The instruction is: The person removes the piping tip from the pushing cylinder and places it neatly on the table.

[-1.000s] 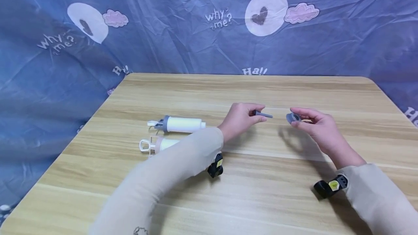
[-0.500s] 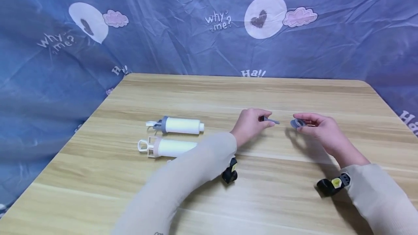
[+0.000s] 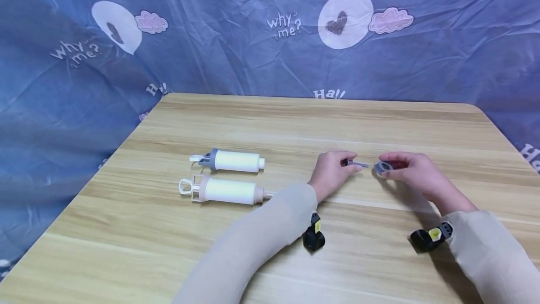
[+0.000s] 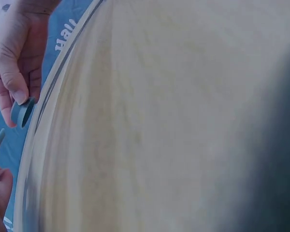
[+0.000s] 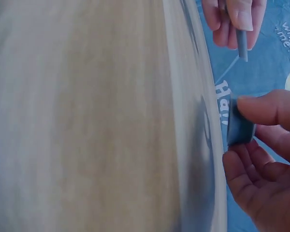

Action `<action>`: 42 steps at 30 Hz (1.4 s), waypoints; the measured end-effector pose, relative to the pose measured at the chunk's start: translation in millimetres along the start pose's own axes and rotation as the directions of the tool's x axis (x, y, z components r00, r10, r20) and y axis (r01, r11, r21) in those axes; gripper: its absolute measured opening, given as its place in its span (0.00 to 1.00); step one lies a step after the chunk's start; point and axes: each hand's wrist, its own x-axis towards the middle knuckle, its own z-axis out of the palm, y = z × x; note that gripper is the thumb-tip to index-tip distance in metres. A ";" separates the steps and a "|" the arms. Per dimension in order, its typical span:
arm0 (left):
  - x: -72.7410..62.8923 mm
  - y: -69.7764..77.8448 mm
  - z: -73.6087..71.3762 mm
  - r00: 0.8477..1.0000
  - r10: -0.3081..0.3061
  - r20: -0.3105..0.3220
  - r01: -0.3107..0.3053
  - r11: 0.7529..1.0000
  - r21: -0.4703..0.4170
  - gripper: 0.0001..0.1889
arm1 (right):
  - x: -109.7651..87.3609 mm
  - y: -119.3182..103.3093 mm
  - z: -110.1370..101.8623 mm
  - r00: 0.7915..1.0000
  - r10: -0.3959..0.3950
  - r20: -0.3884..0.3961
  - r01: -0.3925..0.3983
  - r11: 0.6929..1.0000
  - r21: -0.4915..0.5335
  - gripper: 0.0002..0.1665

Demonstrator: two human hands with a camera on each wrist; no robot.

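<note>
My left hand pinches a grey nozzle by its wider end, between thumb and fingers. Its thin tube points right, toward my right hand. That hand holds a grey ring-shaped cap by the rim, its opening facing partly toward the head camera. A small gap separates the tube's tip from the cap. From the right wrist, the cap sits between thumb and fingertips, with the nozzle's tube above it. The left wrist view shows the cap and only part of my left hand at the edge.
To the left on the wooden table lie two white syringe-like barrels. The farther barrel has a grey collar; the nearer barrel has pink ends, a ring handle and a thin nozzle partly behind my left sleeve. A blue printed cloth hangs behind.
My left hand has moved right and toward me with the nozzle, narrowing the gap to the cap. The right hand has come slightly nearer and tilted the cap. The nearer barrel is more uncovered.
</note>
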 end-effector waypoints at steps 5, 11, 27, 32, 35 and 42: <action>0.7 -6.5 1.3 1.000 -0.016 -0.002 0.016 1.000 -0.015 0.18 | 1.3 0.4 2.7 1.000 0.005 -0.011 -0.005 0.999 -0.048 0.33; 1.3 -14.0 1.4 1.000 -0.002 -0.007 0.002 1.000 0.010 0.17 | 2.8 3.6 5.0 1.000 -0.008 -0.005 0.007 0.997 -0.078 0.32; 2.3 -13.5 -1.3 0.996 0.053 0.074 -0.069 0.968 0.240 0.18 | 3.5 3.0 2.7 1.000 0.010 0.020 -0.008 0.995 -0.104 0.33; 2.3 -16.0 -0.6 0.993 0.077 0.094 -0.101 0.955 0.280 0.18 | 3.4 3.8 1.5 0.999 0.022 0.038 -0.018 0.994 -0.104 0.34; 1.7 -17.3 0.3 0.989 0.107 0.104 -0.135 0.935 0.329 0.17 | 3.2 5.0 0.7 0.999 0.027 0.041 -0.023 0.994 -0.104 0.35; 0.5 -18.3 0.4 0.986 0.132 0.103 -0.161 0.923 0.350 0.17 | 2.7 8.1 -0.6 0.999 0.025 0.043 -0.021 0.996 -0.087 0.36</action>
